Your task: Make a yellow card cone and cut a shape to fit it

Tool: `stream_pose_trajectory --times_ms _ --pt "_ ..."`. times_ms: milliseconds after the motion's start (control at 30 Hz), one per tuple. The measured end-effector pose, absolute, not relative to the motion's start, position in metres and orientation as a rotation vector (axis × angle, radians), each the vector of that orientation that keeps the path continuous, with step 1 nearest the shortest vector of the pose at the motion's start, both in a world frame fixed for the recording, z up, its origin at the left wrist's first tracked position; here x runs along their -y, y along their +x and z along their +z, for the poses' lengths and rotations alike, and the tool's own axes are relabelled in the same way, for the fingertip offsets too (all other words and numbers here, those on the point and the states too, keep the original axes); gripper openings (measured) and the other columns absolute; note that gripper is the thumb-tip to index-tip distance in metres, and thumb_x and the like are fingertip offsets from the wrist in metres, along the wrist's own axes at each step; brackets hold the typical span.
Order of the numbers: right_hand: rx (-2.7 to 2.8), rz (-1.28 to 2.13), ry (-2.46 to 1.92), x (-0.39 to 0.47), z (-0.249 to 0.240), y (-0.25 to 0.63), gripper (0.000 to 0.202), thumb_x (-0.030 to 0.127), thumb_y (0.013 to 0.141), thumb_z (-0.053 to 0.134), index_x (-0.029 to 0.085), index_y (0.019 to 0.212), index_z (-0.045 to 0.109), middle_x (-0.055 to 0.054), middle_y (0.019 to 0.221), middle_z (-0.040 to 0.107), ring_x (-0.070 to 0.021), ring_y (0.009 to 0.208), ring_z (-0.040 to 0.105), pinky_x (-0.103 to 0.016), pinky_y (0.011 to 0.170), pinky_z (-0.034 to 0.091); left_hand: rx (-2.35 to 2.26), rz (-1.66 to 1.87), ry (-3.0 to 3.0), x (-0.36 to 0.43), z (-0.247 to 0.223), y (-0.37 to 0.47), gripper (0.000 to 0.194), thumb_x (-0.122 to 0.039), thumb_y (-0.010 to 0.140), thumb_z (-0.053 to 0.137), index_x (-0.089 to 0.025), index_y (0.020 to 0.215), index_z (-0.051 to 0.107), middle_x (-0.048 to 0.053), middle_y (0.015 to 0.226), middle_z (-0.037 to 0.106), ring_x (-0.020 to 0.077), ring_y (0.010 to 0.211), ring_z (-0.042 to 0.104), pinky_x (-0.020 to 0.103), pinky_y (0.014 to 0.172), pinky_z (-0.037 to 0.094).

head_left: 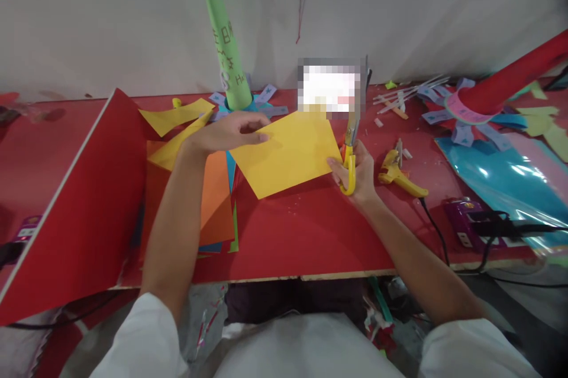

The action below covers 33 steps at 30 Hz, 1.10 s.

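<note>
A yellow sheet of paper (pixel 288 153) is stretched between my two hands above the red table. My left hand (pixel 231 131) pinches its left edge between thumb and fingers. In my right hand (pixel 359 174) is a pair of scissors (pixel 349 165) with yellow handles, blades pointing up and away. The right thumb also presses on the sheet's right edge. More yellow paper (pixel 177 118) and orange sheets (pixel 217 200) lie in a stack under and beside my left forearm.
A green paper tube (pixel 228 47) with a star on top stands at the back. A yellow glue gun (pixel 402 177) lies at the right, its cord leading toward a purple power strip (pixel 470 224). A red board (pixel 84 212) stands upright at the left; a red tube (pixel 519 76) leans at the right.
</note>
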State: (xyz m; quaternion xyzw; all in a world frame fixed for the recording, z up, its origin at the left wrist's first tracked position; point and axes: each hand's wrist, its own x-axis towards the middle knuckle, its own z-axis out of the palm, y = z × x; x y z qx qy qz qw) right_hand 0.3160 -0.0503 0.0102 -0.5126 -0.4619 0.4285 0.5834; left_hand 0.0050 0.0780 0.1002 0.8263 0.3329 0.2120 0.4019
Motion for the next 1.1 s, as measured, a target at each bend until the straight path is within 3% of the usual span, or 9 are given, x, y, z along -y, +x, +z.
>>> stream_pose_trajectory --times_ms 200,367,467,667,867,1000,1100 --pt "1.052 0.892 -1.148 0.049 0.007 0.319 0.059 0.053 0.078 0.095 0.031 0.095 0.043 0.011 0.07 0.04 -0.0076 0.039 0.038 -0.029 0.033 0.036 -0.718 0.661 1.758 -0.078 0.097 -0.012 0.069 -0.089 0.089 0.066 -0.032 0.126 0.078 0.013 0.128 0.081 0.0373 0.12 0.08 0.052 0.096 0.069" --pt "0.979 0.823 -1.144 0.044 -0.002 0.325 0.052 0.048 0.081 0.091 0.03 0.095 0.044 0.007 0.081 0.046 -0.0066 0.043 0.042 -0.028 0.035 0.043 -0.482 0.489 1.769 -0.081 0.094 -0.016 0.1 -0.088 0.069 0.085 -0.041 0.154 0.063 0.011 0.156 0.07 0.0435 0.144 0.068 0.057 0.109 0.067" --pt "0.938 0.799 -1.139 0.043 -0.002 0.328 0.049 0.045 0.08 0.091 0.03 0.097 0.047 0.006 0.085 0.051 -0.0076 0.046 0.046 -0.03 0.036 0.047 -0.5 0.428 1.802 -0.084 0.091 -0.014 0.096 -0.088 0.067 0.087 -0.037 0.146 0.069 0.012 0.152 0.072 0.0445 0.147 0.066 0.059 0.111 0.065" --pt "0.869 0.767 -1.104 0.045 0.005 0.326 0.051 0.043 0.079 0.092 0.029 0.095 0.046 0.007 0.084 0.053 -0.0056 0.046 0.047 -0.026 0.037 0.046 -0.638 0.364 1.798 -0.086 0.078 -0.016 0.093 -0.09 0.062 0.089 -0.027 0.129 0.074 0.011 0.119 0.083 0.0429 0.136 0.071 0.056 0.102 0.068" --pt "0.848 0.687 -1.178 0.041 0.003 0.329 0.056 0.053 0.08 0.092 0.031 0.096 0.043 0.007 0.084 0.05 -0.0072 0.048 0.048 -0.027 0.039 0.05 -0.821 0.681 1.784 -0.082 0.074 0.01 0.06 -0.07 0.084 0.083 -0.025 0.123 0.076 0.012 0.117 0.083 0.0368 0.118 0.078 0.058 0.098 0.067" --pt "0.855 0.67 -1.136 0.04 0.003 0.331 0.058 0.057 0.078 0.095 0.031 0.098 0.047 0.007 0.081 0.049 -0.0095 0.052 0.055 -0.028 0.044 0.056 -0.908 0.822 1.826 -0.081 0.079 0.034 0.055 -0.065 0.096 0.069 -0.026 0.136 0.068 0.009 0.122 0.081 0.0295 0.12 0.074 0.05 0.098 0.065" --pt "0.923 0.644 -1.146 0.042 0.008 0.33 0.058 0.057 0.078 0.095 0.03 0.097 0.047 0.006 0.086 0.052 -0.0114 0.057 0.06 -0.033 0.053 0.065 -0.97 0.81 1.967 -0.082 0.08 0.047 0.057 -0.065 0.109 0.043 -0.024 0.146 0.056 0.007 0.125 0.078 0.0242 0.128 0.067 0.046 0.102 0.058"
